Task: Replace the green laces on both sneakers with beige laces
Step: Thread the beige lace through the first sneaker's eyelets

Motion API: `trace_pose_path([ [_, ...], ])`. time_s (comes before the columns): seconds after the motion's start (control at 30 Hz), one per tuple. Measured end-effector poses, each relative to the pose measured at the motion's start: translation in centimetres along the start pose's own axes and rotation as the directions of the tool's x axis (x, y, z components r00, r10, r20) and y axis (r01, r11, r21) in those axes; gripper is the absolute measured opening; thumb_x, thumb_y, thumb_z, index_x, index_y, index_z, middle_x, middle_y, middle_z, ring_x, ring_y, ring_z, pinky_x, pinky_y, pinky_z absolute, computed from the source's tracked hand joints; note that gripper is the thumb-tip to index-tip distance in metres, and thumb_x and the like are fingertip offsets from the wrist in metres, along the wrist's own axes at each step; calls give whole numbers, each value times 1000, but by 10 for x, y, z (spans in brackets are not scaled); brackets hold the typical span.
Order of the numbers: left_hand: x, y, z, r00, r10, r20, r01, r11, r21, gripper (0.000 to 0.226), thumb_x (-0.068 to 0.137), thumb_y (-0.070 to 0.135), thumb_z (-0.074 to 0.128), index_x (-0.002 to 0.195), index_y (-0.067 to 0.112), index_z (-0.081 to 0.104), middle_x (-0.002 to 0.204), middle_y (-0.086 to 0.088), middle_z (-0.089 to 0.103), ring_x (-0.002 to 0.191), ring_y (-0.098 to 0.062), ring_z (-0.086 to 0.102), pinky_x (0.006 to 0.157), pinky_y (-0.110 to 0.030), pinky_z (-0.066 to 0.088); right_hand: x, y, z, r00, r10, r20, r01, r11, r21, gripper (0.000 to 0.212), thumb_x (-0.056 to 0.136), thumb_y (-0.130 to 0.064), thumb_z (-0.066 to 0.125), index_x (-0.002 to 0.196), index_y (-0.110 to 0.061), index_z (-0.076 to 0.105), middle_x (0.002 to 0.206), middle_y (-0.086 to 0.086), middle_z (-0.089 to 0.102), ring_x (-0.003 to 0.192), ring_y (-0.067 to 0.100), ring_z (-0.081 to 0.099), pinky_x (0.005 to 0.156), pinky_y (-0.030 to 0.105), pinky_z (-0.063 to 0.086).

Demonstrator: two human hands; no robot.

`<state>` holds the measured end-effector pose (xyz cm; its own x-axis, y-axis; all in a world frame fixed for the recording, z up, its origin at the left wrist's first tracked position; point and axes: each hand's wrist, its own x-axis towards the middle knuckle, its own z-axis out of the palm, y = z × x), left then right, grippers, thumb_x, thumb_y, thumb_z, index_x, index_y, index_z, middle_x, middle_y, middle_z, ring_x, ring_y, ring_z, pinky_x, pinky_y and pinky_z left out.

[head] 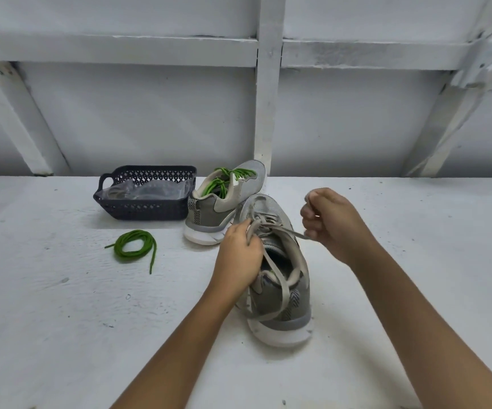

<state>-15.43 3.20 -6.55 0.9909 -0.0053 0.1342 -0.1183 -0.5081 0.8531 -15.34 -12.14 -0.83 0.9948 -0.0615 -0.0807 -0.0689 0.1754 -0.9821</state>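
Within right grip (333,222), taut beige lace (291,230)

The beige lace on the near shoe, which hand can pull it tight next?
Probably the right hand: its fingers pinch the beige lace stretched out sideways from the near sneaker. The left hand is busy gripping the lace against the eyelets.

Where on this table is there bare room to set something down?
Bare table right of the near sneaker and right hand, and at front left this side of the coiled green lace. Crowded centre: basket, far sneaker, near sneaker and left hand bunch together.
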Motion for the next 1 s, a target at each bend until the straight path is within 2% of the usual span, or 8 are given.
trace_pose_path([
  [0.1,-3,1,-1,1000,-3,-25,3,1000,-20,38,96,11,41,131,14,53,134,-4,49,122,-17,45,95,-20,32,-10,-9,-26,981,126,144,-45,883,-467,30,94,-4,38,66,-14,43,50,-1,34,41,11,23,42,17,16],
  [0.23,-6,4,0,998,-8,-66,4,998,-63,34,95,11,43,126,15,58,125,-4,55,109,-14,49,84,-16,31,-31,-11,-45,940,292,175,-30,584,-811,33,89,-7,43,58,-14,53,52,0,45,44,15,32,44,21,26],
  [0.33,-8,3,0,996,-17,-85,8,995,-99,31,95,11,44,120,17,62,116,-3,60,99,-12,51,79,-18,34,-36,-7,-30,991,47,126,97,396,-913,23,93,-21,47,86,-22,69,78,-1,67,67,17,61,65,29,47],
  [0.43,-9,3,0,996,-12,-87,2,993,-119,28,94,11,45,114,16,64,111,-3,61,93,-12,51,68,-14,37,-25,-3,-6,941,-301,157,259,336,-906,23,93,-28,51,108,-24,68,99,1,65,94,16,60,76,26,41],
  [0.57,-9,4,0,995,7,-95,-17,994,-106,26,93,9,46,110,12,65,106,-6,63,91,-13,52,65,-17,37,11,11,20,932,-268,244,311,245,-918,25,89,-29,59,111,-23,69,110,8,57,104,24,55,86,30,43],
  [0.77,-11,5,-1,995,-3,-95,-8,994,-109,27,92,9,47,112,12,64,110,-8,62,98,-17,53,77,-24,36,21,27,25,923,-297,245,350,377,-858,12,87,-18,61,88,-15,72,80,-6,56,91,17,57,72,25,38],
  [0.9,-11,5,-1,994,8,-110,-21,993,-113,27,92,8,47,112,11,65,110,-9,62,96,-16,53,76,-23,36,-3,13,13,936,-242,256,346,774,-530,27,82,-12,57,59,-26,63,84,-3,71,89,11,64,85,29,49],
  [1.0,-11,4,0,994,10,-109,-22,994,-108,31,93,9,48,118,15,63,113,-5,62,98,-13,52,77,-19,35,-19,0,4,905,-151,397,346,804,-484,23,76,-12,46,58,-17,59,71,0,70,77,18,63,78,28,48],
])
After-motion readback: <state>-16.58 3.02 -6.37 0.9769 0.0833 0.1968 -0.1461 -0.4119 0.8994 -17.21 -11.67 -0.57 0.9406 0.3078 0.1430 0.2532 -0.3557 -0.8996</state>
